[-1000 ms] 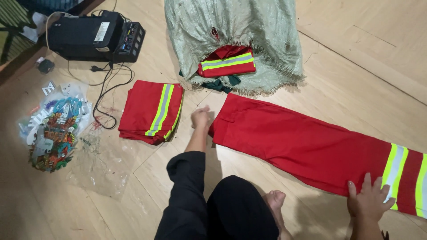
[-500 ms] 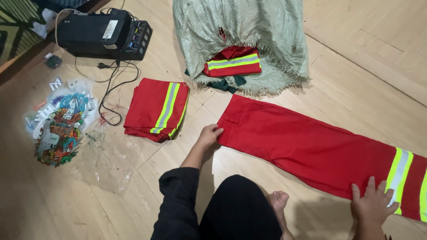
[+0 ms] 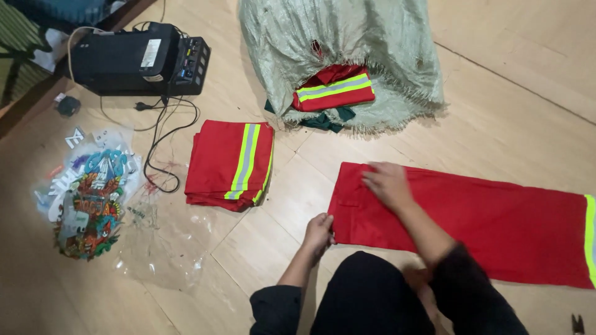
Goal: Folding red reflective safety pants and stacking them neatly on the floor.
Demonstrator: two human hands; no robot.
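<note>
The left hand (image 3: pixel 319 232) has its fingers curled closed over the near corner of the waist end of a pair of red work trousers (image 3: pixel 472 220), pinching the cloth at its edge. The right hand (image 3: pixel 388 184) lies flat on the same garment just beyond, fingers spread open and pressing down, gripping nothing. The trousers lie stretched out on the wooden floor (image 3: pixel 496 111) in front of the person's knees, running off to the right, where a yellow and grey reflective band (image 3: pixel 590 239) crosses the leg near the frame edge.

Left of the hands, well apart from the trousers, sits a folded stack of red garments (image 3: pixel 230 162) with the same reflective stripe. Beyond it a woven green sack (image 3: pixel 347 43) lies open with more folded red clothing (image 3: pixel 335 89) showing at its mouth. A black printer (image 3: pixel 139 59) stands at the far left with its cable (image 3: pixel 162 146) trailing over the floor, and a clear plastic bag of colourful printed sheets (image 3: pixel 87 198) lies nearer.

The likeliest slip, in my judgement, is in the cloth itself: if the pinching hand pulls while the flat palm eases off, the waist could skew or ruck up, leaving the layers out of line. The loose cable and the slippery plastic near the stack could also snag or slide under anything dragged that way.
</note>
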